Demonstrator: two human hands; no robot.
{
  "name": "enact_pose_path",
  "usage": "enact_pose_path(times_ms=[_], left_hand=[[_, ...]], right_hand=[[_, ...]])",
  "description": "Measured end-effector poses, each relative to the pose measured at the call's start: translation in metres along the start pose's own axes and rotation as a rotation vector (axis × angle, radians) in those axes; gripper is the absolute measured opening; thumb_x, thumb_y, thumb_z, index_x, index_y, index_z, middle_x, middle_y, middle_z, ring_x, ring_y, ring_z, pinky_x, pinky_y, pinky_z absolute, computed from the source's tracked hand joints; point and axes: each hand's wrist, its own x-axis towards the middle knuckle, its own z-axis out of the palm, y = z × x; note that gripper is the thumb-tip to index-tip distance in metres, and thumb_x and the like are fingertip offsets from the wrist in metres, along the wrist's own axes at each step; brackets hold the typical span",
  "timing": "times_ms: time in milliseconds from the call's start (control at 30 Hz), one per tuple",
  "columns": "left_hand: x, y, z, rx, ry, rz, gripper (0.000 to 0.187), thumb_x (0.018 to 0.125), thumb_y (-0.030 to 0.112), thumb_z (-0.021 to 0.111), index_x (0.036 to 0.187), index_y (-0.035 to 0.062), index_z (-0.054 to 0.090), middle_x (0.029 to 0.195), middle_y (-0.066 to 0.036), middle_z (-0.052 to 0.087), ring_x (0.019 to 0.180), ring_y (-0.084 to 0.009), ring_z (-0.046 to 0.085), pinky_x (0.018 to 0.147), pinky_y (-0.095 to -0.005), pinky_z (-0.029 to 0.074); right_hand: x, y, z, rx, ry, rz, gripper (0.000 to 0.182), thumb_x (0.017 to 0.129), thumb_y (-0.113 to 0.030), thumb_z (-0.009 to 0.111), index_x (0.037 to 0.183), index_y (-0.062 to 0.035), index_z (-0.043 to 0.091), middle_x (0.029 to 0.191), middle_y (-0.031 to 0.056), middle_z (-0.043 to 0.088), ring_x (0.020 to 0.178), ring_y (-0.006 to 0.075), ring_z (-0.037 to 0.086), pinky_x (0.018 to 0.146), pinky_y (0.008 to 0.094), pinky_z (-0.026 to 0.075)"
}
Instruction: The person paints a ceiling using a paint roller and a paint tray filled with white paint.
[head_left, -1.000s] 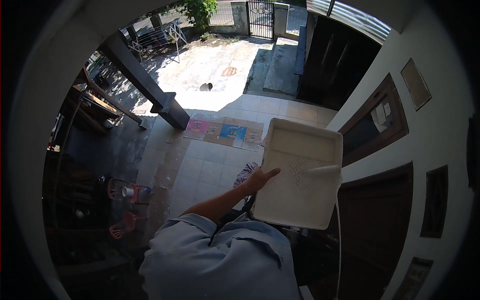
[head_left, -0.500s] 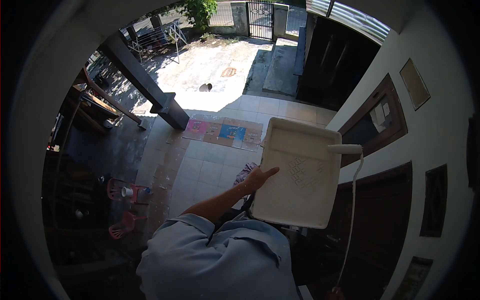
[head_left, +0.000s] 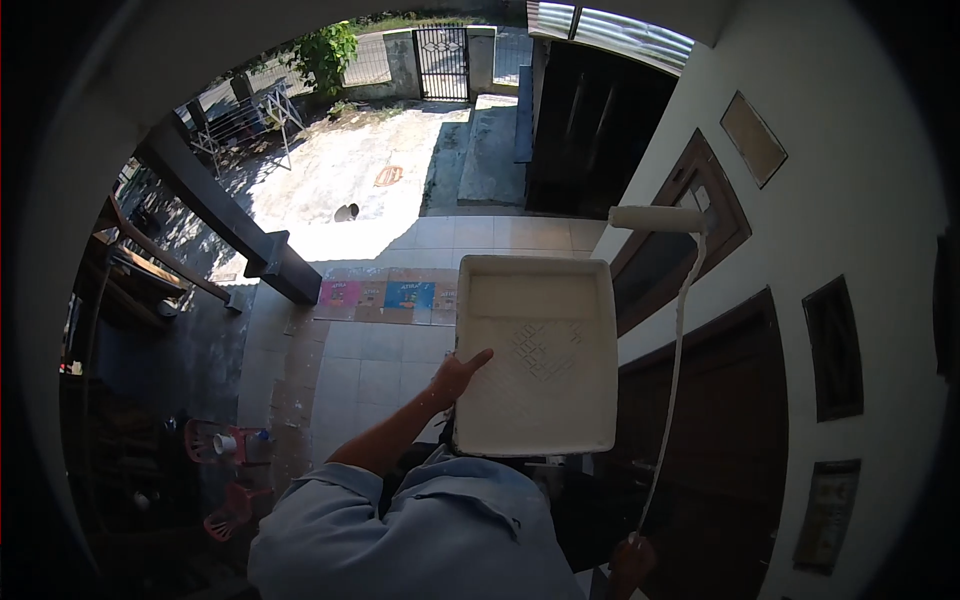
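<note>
The white paint tray (head_left: 535,390) is out in front, its long side pointing away. The left hand (head_left: 455,378) grips its left edge. The roller (head_left: 657,218) lies sideways by the wall — the right hand (head_left: 632,562) wraps its long pole.

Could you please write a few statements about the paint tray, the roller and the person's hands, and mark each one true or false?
1. The left hand holds the paint tray at its left edge. True.
2. The paint roller rests in the tray. False: it is lifted clear of the tray, up by the window on the right.
3. The right hand grips the bottom end of the roller's long handle. True.
4. The tray is brimful of blue paint. False: it looks white all over, with its ribbed ramp showing.
5. The tray stands on the tiled floor. False: it is held up in the air.
</note>
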Motion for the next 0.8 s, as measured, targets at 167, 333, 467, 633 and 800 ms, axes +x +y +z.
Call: enact_pose_path(times_ms=[167, 333, 467, 633, 800], left_hand=[[-0.007, 0.008, 0.004, -0.034, 0.013, 0.005, 0.062, 0.083, 0.043, 0.072, 0.112, -0.0102, 0.059, 0.096, -0.016, 0.067, 0.08, -0.0214, 0.067, 0.07, -0.0319, 0.055], [-0.019, 0.022, 0.01, -0.086, 0.007, 0.03, 0.062, 0.084, 0.043, 0.072, 0.113, -0.0094, 0.058, 0.097, -0.015, 0.067, 0.081, -0.0209, 0.067, 0.071, -0.0318, 0.055], [-0.008, 0.005, 0.001, -0.048, 0.014, 0.012, 0.06, 0.085, 0.042, 0.07, 0.114, -0.0083, 0.058, 0.097, -0.015, 0.067, 0.081, -0.0211, 0.067, 0.071, -0.0323, 0.055], [-0.019, 0.024, 0.009, -0.08, -0.034, -0.026, 0.059, 0.085, 0.041, 0.07, 0.114, -0.0091, 0.058, 0.096, -0.017, 0.067, 0.082, -0.0209, 0.067, 0.071, -0.0328, 0.055], [-0.006, 0.006, -0.005, 0.123, 0.032, 0.081, 0.059, 0.086, 0.042, 0.068, 0.119, -0.0051, 0.057, 0.1, -0.015, 0.067, 0.084, -0.0216, 0.068, 0.074, -0.0334, 0.056]], right_hand=[[-0.002, -0.038, 0.01, 0.027, 0.072, 0.106, 0.017, 0.09, -0.014, 0.06, 0.079, -0.001, 0.06, 0.055, 0.001, 0.05, 0.046, 0.0066, 0.046, 0.042, 0.0233, 0.034], [-0.006, -0.033, -0.001, -0.306, 0.159, 0.047, 0.022, 0.087, -0.016, 0.065, 0.074, 0.0017, 0.064, 0.057, 0.0006, 0.054, 0.052, 0.0061, 0.047, 0.047, 0.0246, 0.036], [-0.013, -0.037, -0.015, -0.52, 0.225, 0.009, 0.026, 0.091, -0.021, 0.063, 0.08, 0.0019, 0.07, 0.061, 0.0014, 0.059, 0.057, 0.0064, 0.052, 0.05, 0.0251, 0.039], [-0.022, -0.045, -0.03, -0.588, 0.243, 0.069, 0.02, 0.082, -0.018, 0.071, 0.078, 0.0017, 0.07, 0.058, 0.0068, 0.059, 0.058, 0.0108, 0.054, 0.054, 0.0291, 0.042], [-0.025, -0.087, -0.054, -0.775, 0.106, -0.037, 0.035, 0.085, -0.029, 0.073, 0.105, -0.001, 0.071, 0.089, 0.0118, 0.073, 0.074, 0.0151, 0.067, 0.066, 0.0268, 0.053]])
